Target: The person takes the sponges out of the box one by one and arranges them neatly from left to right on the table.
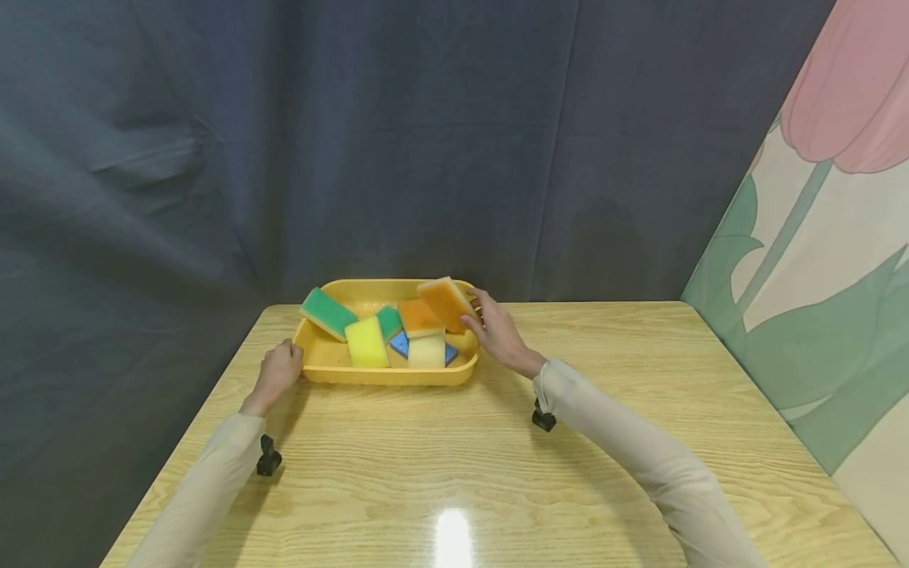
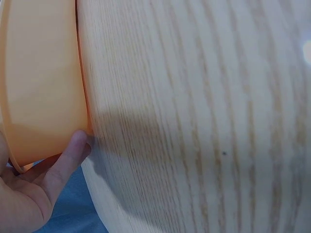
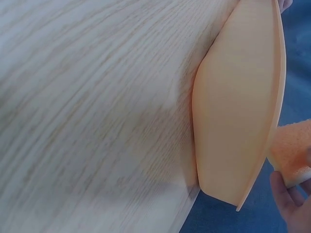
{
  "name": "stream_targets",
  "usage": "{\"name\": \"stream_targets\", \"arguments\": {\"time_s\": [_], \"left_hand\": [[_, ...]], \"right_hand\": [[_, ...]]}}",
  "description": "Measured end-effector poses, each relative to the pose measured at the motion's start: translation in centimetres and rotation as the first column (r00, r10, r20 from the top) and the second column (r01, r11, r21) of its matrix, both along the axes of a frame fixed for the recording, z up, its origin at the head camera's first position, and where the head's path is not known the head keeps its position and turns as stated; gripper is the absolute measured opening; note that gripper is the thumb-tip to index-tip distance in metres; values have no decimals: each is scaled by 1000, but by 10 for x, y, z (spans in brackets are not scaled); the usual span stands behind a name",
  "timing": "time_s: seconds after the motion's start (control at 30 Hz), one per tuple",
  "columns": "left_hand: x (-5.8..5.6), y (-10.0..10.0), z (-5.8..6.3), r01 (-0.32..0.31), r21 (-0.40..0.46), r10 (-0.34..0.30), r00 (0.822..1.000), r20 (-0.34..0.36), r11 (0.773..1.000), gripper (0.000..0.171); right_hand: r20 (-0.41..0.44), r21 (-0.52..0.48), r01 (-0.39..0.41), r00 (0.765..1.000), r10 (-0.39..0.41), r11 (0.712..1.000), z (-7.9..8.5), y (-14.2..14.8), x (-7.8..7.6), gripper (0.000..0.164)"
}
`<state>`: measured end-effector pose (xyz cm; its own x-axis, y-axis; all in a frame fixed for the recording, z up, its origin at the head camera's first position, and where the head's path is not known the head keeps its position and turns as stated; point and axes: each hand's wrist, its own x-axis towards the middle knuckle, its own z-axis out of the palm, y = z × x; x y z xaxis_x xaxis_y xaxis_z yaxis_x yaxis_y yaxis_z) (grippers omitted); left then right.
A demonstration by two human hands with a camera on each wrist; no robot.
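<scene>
A yellow plastic basin (image 1: 387,377) stands on the table with several sponges in it. My left hand (image 1: 278,369) grips the basin's left end; in the left wrist view a digit lies against its outer wall. At the basin's right end, my right hand (image 1: 497,331) holds an orange sponge (image 1: 447,304) with a pale underside, tilted above the rim. Inside lie another orange sponge (image 1: 419,317), a cream sponge (image 1: 426,352), a yellow sponge (image 1: 367,343) and a blue sponge (image 1: 399,344), partly covered. One green sponge (image 1: 329,313) leans on the left wall; a smaller green piece (image 1: 388,322) shows behind.
The wooden table (image 1: 398,465) reaches toward me from the basin. Behind it hangs a dark blue curtain (image 1: 426,142). On the right is a wall with a painted tulip (image 1: 845,95). Each wrist carries a small black camera mount (image 1: 544,416).
</scene>
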<state>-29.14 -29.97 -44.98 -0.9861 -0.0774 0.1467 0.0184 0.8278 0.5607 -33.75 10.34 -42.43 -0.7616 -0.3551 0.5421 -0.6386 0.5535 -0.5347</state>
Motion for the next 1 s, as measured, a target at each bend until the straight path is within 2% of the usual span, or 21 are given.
{"name": "stream_targets", "arguments": {"time_s": [0.37,0.77,1.0], "left_hand": [[-2,-1,0,4,4,-4,1000,-21,1000,34],[-2,-1,-1,7,8,-7,1000,-20,1000,37],[-3,-1,0,5,2,-5,1000,-8,1000,40]], "right_hand": [[-80,-9,-19,997,18,1000,2,4,-4,38],[-54,-3,23,998,-23,1000,2,8,-6,35],[-59,-46,40,997,-43,998,1,12,-8,34]]}}
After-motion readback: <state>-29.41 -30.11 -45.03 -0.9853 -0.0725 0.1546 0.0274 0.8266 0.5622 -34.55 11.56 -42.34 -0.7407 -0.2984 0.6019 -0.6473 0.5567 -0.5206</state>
